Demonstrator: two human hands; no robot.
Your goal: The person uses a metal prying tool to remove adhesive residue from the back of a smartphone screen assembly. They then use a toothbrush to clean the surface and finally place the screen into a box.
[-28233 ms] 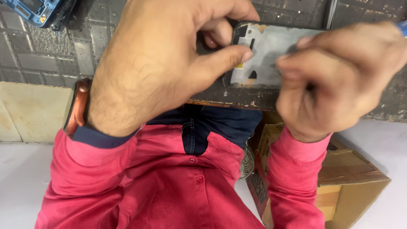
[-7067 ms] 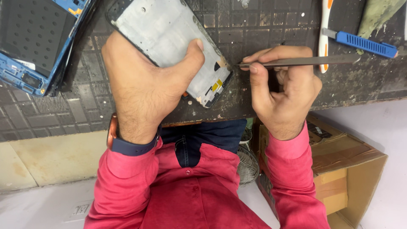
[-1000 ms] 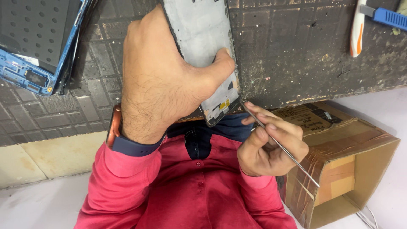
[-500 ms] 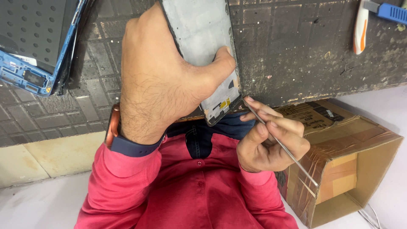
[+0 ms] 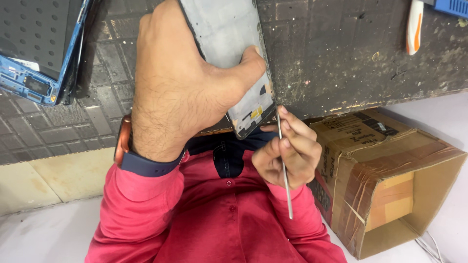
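Observation:
My left hand (image 5: 180, 83) grips a grey phone frame (image 5: 224, 39) lying on the dark work mat, thumb pressed across its back. The frame's lower end (image 5: 251, 114) shows small dark and yellow parts and hangs just over the table edge. My right hand (image 5: 287, 151) pinches a thin metal pry tool (image 5: 283, 165), held nearly upright. The tool's tip touches the frame's lower right corner. A watch with an orange case sits on my left wrist (image 5: 124, 141).
A blue phone body with a dark panel (image 5: 39, 48) lies at the upper left on the gridded mat (image 5: 341, 58). A white-and-orange tool handle (image 5: 414, 27) rests at the top right beside a blue handle (image 5: 453, 6). An open cardboard box (image 5: 390, 175) stands on the floor to the right.
My right hand has turned the metal tool from a slant to nearly upright and brought its tip up against the frame's lower corner. My left hand keeps its hold.

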